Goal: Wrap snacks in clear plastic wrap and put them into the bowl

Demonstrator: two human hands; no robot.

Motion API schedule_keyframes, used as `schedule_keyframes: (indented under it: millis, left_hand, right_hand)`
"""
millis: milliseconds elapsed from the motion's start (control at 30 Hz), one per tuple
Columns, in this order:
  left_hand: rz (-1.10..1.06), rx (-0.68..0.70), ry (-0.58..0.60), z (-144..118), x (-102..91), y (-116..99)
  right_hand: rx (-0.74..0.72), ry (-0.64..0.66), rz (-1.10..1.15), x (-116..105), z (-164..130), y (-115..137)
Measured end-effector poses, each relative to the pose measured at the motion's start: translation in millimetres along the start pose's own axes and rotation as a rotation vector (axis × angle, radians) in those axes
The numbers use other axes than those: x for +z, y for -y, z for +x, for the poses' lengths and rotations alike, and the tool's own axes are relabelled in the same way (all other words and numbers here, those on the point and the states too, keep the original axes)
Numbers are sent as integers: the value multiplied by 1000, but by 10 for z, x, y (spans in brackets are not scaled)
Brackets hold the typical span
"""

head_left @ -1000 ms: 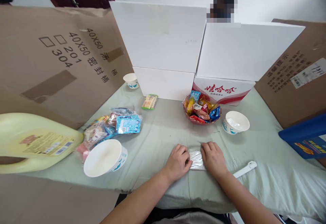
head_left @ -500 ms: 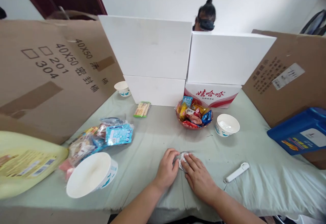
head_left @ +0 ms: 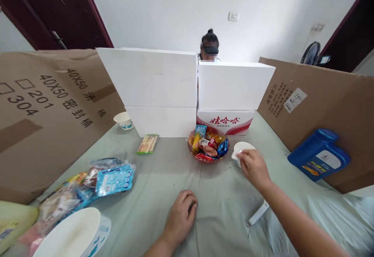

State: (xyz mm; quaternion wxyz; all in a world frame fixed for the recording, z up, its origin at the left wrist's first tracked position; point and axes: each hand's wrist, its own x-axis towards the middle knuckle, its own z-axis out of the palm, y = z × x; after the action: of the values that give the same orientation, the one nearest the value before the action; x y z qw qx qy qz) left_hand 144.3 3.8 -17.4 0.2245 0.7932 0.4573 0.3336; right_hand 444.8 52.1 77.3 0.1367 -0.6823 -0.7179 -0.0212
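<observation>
My right hand (head_left: 254, 168) is stretched out to the near side of a small white paper bowl (head_left: 244, 145), hiding part of it. Its thumb and fingers are pinched on a crumpled white tissue (head_left: 235, 155), of which only a bit shows. My left hand (head_left: 181, 213) rests on the cloth with loosely bent fingers, thumb apart, nothing in it. Left of the bowl stands a pink glass bowl (head_left: 195, 155) heaped with wrapped snacks (head_left: 209, 145). A white peeler-like tool (head_left: 258, 213) lies beneath my right forearm, partly covered.
Snack packets (head_left: 115, 180) and a large paper bowl (head_left: 73, 235) are at the left, near a yellow bottle (head_left: 14, 224). A cracker pack (head_left: 148, 144) and another bowl (head_left: 124, 120) lie farther back. White boxes (head_left: 160, 78) stand before a person. A blue jug (head_left: 318, 154) leans right.
My right hand has left the cloth with the tissue and moved forward and right to the small bowl. My left hand stays on the cloth. The view has tilted up and turned right.
</observation>
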Motion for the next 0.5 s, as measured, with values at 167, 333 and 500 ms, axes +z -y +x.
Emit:
schedule_keyframes:
  millis: [167, 333, 500]
  left_hand:
    - [16, 16, 13, 12, 2, -4]
    - [2, 23, 29, 20, 0, -10]
    - [-5, -7, 16, 34, -4, -69]
  right_hand:
    - [184, 341, -60, -34, 679, -347]
    - [214, 684, -32, 237, 948, -422]
    - [148, 623, 2, 287, 912, -484]
